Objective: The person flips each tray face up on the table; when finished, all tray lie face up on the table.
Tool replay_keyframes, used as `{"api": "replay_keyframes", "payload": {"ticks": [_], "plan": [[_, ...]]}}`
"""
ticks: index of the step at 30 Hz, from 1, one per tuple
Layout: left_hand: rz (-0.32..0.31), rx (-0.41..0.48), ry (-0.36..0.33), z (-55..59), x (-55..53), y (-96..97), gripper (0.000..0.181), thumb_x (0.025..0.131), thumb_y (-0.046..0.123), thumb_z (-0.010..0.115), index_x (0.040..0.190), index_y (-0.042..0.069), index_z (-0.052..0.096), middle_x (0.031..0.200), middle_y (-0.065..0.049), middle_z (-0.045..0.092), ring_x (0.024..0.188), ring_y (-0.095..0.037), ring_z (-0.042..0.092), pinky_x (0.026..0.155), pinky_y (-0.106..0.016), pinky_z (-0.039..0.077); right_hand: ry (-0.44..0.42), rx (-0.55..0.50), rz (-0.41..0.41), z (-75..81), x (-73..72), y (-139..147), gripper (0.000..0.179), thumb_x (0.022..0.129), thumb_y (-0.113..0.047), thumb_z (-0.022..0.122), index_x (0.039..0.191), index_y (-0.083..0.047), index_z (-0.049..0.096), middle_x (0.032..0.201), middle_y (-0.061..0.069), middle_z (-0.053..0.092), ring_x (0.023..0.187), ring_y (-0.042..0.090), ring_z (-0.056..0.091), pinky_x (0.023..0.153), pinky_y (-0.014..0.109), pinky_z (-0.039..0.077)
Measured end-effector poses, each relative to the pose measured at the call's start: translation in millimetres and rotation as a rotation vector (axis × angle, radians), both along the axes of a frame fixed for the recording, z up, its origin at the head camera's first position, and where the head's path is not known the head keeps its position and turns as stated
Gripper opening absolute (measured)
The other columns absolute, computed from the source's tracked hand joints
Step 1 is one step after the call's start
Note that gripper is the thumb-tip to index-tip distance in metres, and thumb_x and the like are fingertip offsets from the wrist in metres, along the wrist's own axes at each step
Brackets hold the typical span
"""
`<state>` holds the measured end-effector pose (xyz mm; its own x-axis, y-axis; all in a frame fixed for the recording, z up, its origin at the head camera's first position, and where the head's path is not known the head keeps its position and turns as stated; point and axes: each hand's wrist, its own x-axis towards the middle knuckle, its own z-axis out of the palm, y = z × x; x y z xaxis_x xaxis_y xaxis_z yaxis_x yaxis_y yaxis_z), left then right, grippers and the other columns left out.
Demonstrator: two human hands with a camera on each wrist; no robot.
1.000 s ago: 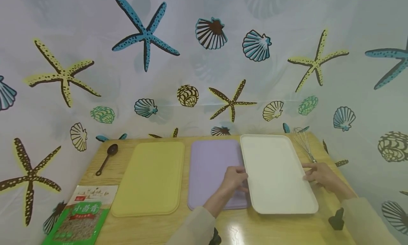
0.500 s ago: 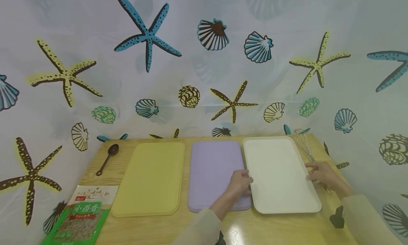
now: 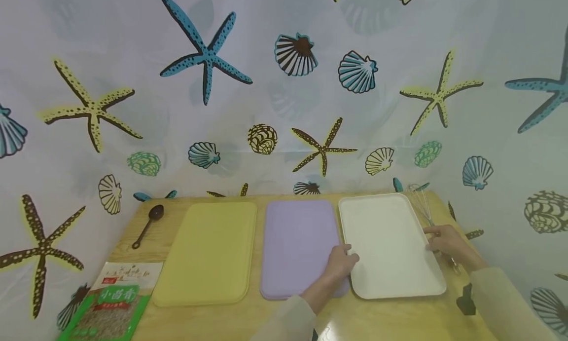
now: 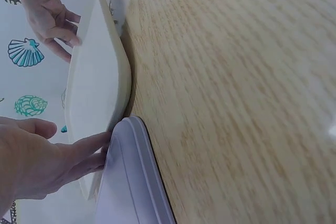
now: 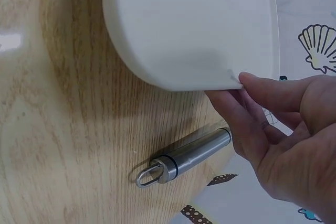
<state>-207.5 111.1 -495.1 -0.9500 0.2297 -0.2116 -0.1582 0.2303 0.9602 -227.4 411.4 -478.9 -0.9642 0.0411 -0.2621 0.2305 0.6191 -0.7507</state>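
A white rectangular tray (image 3: 392,247) lies at the right of the table, beside a purple tray (image 3: 299,247). My right hand (image 5: 289,124) pinches its right edge, thumb on the rim and fingers below. My left hand (image 4: 42,163) is at the opposite edge. Its fingers reach down straight between the white tray and the purple tray's corner, while the thumb stands away from the rim. Past the right hand lies a whisk (image 3: 420,203), its metal handle (image 5: 197,153) on the wood and partly covered by that hand in the head view.
A yellow tray (image 3: 208,252) lies left of the purple one. Farther left are a dark spoon (image 3: 155,213) and a green seed packet (image 3: 111,306). A curtain (image 3: 248,99) with starfish and shells hangs behind and beside the wooden table (image 3: 177,323).
The white tray has shifted slightly right, away from the purple tray, and come down. My left hand has followed it, and its thumb has lifted off the rim. The right hand keeps its hold.
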Motion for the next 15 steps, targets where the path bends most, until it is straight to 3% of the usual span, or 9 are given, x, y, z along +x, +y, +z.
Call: {"api": "replay_keyframes", "payload": {"ticks": [5, 15], "plan": [[-0.003, -0.008, -0.012, -0.7, 3.3, -1.1, 0.05, 0.087, 0.006, 0.056, 0.133, -0.013, 0.047, 0.136, -0.034, 0.045, 0.129, -0.048, 0.04, 0.105, -0.054, 0.038, -0.014, 0.049, 0.002, -2.8, -3.6, -0.9, 0.062, 0.077, 0.005, 0.059, 0.133, 0.022, 0.038, 0.065, 0.003, 0.051, 0.047, 0.009, 0.041, 0.048, 0.029, 0.049], [-0.029, -0.061, 0.058, 6.2, 9.2, -6.9, 0.047, 0.088, 0.008, 0.056, 0.132, -0.007, 0.052, 0.135, -0.027, 0.05, 0.124, -0.043, 0.048, 0.103, -0.052, 0.042, 0.027, 0.036, 0.008, -1.9, -9.9, -0.1, 0.059, 0.077, 0.006, 0.057, 0.13, 0.023, 0.04, 0.084, 0.019, 0.068, 0.066, 0.021, 0.064, 0.059, 0.038, 0.058]]}}
